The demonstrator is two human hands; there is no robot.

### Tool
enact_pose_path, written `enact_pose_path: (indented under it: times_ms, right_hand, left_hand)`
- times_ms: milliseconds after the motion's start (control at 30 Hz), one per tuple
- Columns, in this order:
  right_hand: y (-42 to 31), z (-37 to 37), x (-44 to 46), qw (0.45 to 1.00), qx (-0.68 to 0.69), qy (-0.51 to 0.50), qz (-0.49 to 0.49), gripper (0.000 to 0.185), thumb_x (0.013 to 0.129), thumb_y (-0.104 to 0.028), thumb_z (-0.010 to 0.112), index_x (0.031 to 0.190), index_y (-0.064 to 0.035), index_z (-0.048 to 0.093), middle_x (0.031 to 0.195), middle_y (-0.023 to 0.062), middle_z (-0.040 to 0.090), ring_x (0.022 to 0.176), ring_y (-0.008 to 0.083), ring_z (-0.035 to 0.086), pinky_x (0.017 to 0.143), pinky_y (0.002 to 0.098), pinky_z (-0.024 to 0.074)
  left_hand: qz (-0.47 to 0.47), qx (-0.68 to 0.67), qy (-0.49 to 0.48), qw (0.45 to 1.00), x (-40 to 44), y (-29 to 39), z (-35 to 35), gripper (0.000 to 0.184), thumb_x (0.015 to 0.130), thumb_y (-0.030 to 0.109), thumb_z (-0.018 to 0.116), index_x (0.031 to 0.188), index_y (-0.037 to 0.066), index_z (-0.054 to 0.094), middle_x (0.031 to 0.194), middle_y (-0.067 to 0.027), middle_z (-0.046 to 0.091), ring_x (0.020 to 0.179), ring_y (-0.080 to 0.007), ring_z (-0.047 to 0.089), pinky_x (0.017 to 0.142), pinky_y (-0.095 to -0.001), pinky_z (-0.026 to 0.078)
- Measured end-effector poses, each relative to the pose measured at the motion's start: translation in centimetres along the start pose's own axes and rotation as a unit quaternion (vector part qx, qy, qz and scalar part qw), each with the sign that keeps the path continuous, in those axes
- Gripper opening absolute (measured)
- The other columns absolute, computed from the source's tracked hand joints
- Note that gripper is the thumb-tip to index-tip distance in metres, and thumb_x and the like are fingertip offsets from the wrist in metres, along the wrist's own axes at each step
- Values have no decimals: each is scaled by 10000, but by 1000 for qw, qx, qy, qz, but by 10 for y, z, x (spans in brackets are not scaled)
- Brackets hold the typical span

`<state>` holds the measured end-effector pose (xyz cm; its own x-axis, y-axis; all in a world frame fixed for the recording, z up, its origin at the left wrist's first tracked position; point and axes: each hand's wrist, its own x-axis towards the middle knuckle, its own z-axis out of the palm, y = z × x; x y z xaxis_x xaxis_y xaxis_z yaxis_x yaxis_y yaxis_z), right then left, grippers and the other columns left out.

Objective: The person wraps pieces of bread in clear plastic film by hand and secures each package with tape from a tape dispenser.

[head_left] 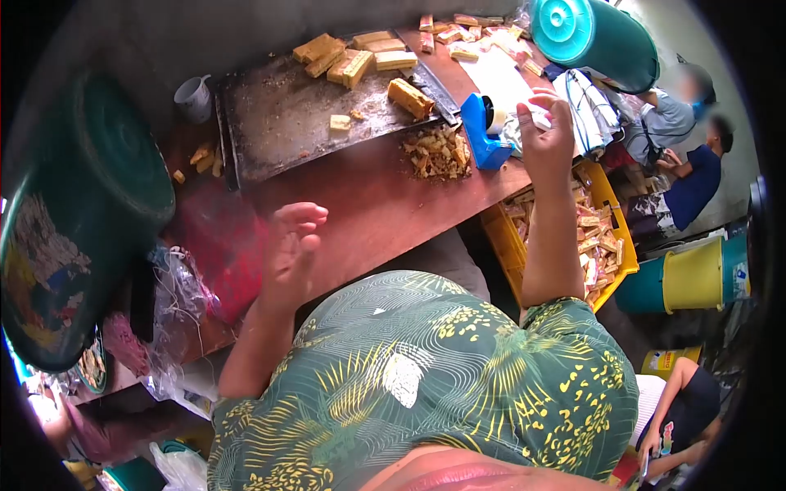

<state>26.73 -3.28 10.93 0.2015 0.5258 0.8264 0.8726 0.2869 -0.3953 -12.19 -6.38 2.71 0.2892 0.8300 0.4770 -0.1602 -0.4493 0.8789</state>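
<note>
My left hand (pixel 293 254) is raised over the near edge of the table, fingers bent and apart from the thumb, with nothing in it. My right hand (pixel 547 135) is beside a blue tape dispenser (pixel 485 139), its thumb and fingers curled together. Something small and white shows between those fingertips; I cannot make out what it is. A dark metal tray (pixel 278 114) bears several yellow cake-like bars (pixel 352 68) and a small cut piece (pixel 340 123). A pile of broken crumbs (pixel 438 153) lies near the dispenser.
Wrapped bars (pixel 508 41) lie at the back right, near a teal bucket (pixel 606 41). A yellow crate (pixel 626 245) of wrapped bars stands below the table's right end. At left are a large green tub (pixel 115 164) and a white mug (pixel 194 98). Other people (pixel 692 180) sit at right.
</note>
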Motion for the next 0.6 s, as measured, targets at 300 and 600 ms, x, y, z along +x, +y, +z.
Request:
enact_pose_path:
  times_ms: [300, 600]
  right_hand:
    - [-46, 72, -125, 886, 268, -378, 11, 245, 787, 0, 759, 1008, -68, 680, 1142, 151, 634, 1090, 328, 632, 887, 392, 556]
    - [-41, 92, -144, 910, 193, -360, -63, 123, 822, -76, 767, 929, -82, 706, 1089, 122, 680, 1045, 346, 644, 920, 440, 528]
  left_hand:
    - [117, -228, -604, 755, 22, 150, 18, 209, 968, 168, 652, 1167, 122, 694, 1275, -125, 597, 1123, -357, 557, 949, -469, 457]
    - [30, -209, -497, 842, 9, 154, 1, 95, 952, 156, 652, 1028, 110, 617, 1187, -180, 653, 1162, -442, 610, 962, -522, 455]
